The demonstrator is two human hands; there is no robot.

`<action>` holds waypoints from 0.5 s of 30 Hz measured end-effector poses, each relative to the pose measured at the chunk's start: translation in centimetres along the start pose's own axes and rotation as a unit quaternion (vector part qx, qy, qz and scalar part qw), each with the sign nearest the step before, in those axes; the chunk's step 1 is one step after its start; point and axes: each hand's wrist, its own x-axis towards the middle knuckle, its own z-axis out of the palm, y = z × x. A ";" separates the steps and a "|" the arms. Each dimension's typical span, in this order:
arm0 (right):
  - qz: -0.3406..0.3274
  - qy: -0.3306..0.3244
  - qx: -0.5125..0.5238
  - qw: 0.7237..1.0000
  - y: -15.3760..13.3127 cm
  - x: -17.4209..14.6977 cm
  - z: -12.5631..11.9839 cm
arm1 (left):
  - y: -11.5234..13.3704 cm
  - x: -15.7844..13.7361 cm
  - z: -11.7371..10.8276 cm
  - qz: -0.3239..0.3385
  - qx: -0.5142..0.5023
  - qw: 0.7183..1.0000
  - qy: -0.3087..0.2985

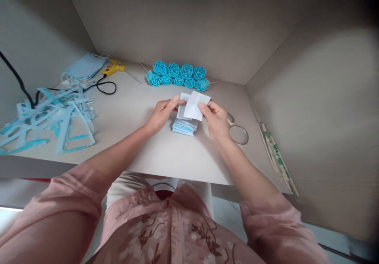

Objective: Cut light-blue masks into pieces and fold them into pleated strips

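Observation:
My right hand [218, 122] pinches a small white square piece [197, 105], thin like cloth or paper, between thumb and fingers. Opposite it, my left hand [161, 116] is closed on a second white piece [182, 113], which lies partly behind the first. Some of the left fingers are hidden behind that piece. Just below both hands, a stack of folded light-blue and white pieces [185, 127] rests on the table. A pair of scissors [238, 134] lies beside my right hand, its blades hidden under the hand.
Blue rosettes on sticks [178, 75] lie in two rows at the back. Cut blue strips [63, 118] spread over the left, near a yellow glue gun [114, 67] with a black cord and a pile of face masks [85, 66]. Wooden sticks in a wrapper [276, 153] lie along the right wall.

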 end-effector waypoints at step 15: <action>-0.156 -0.068 -0.264 0.949 -1.6 -0.2 -0.8 | 0.9 -0.3 0.5 0.034 0.047 0.998 -0.020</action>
